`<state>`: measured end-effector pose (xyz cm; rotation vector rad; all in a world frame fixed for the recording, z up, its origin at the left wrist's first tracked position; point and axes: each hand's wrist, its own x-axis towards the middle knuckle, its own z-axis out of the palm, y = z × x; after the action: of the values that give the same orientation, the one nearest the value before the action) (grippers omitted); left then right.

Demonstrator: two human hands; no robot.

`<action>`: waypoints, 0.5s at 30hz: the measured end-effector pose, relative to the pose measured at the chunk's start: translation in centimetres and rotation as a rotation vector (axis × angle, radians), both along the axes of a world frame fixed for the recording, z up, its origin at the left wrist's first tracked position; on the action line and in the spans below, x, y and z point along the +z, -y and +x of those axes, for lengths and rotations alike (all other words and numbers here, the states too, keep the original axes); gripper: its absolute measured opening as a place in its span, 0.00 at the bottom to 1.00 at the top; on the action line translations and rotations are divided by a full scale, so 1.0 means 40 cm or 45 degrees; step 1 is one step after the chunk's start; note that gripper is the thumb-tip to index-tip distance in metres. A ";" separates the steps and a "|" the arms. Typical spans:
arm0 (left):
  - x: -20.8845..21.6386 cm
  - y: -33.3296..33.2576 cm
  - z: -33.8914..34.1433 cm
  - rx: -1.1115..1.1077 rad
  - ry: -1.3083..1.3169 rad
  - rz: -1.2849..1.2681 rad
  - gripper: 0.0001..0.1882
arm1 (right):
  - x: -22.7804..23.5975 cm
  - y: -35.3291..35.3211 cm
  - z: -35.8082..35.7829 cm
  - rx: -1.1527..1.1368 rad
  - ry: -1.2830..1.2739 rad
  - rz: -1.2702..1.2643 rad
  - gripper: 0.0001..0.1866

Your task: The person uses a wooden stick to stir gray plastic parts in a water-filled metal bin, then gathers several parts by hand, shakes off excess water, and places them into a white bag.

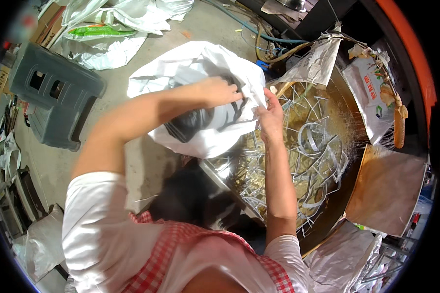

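A large white woven sack (193,51) stands in front of me with its mouth spread open. Grey and black stuff, looking like plastic film or bagging (193,122), shows inside it. My left hand (221,92) reaches across into the mouth with curled fingers; what they grip is hidden. At the sack's right side, my right hand (270,116) pinches the rim between thumb and fingers. Close beyond my right forearm, many thin grey strips and bent loops (318,151) lie in a wide brown-walled tray (354,117).
A dark grey plastic step stool (54,93) stands at the left. White and green sacks (107,39) lie on the concrete floor at the far left. Hoses (244,24) run behind the tray. Cardboard (386,190) and an orange-handled tool (399,127) sit along its right side.
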<state>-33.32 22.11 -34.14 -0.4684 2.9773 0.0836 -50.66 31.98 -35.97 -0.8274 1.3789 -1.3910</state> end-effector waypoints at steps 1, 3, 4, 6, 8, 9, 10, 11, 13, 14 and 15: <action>-0.055 0.036 -0.025 -0.004 -0.012 0.006 0.21 | 0.015 0.002 0.003 0.043 -0.075 -0.012 0.28; -0.160 0.109 -0.065 0.018 -0.199 0.155 0.13 | 0.041 0.002 0.035 0.043 -0.100 -0.015 0.28; -0.196 0.135 -0.094 0.152 -0.372 0.271 0.11 | 0.062 0.005 0.063 0.066 -0.157 0.065 0.29; -0.206 0.169 -0.158 0.410 -0.226 0.195 0.14 | 0.089 0.006 0.082 0.061 -0.273 0.172 0.30; -0.279 0.183 -0.207 0.418 -0.237 0.215 0.14 | 0.052 -0.013 0.065 0.027 -0.243 -0.012 0.29; -0.301 0.182 -0.241 0.438 -0.241 0.217 0.14 | 0.038 -0.029 0.038 0.068 -0.087 -0.149 0.29; -0.332 0.178 -0.245 0.479 -0.241 0.213 0.14 | 0.028 -0.046 0.023 0.101 0.046 -0.170 0.32; -0.363 0.161 -0.300 0.459 -0.287 0.241 0.14 | 0.021 -0.085 -0.018 0.063 0.135 -0.161 0.35; -0.407 0.153 -0.255 0.514 -0.330 0.258 0.14 | 0.021 -0.144 -0.014 0.145 0.187 -0.136 0.44; -0.417 0.151 -0.222 0.542 -0.376 0.271 0.14 | 0.042 -0.189 -0.027 0.244 -0.342 -0.127 0.47; -0.423 0.147 -0.178 0.571 -0.438 0.288 0.14 | 0.040 -0.240 -0.028 0.235 -0.580 -0.034 0.47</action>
<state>-40.44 16.24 -51.07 -1.1848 3.0588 0.5907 -51.77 41.59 -34.37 -1.3130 1.5768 -1.1195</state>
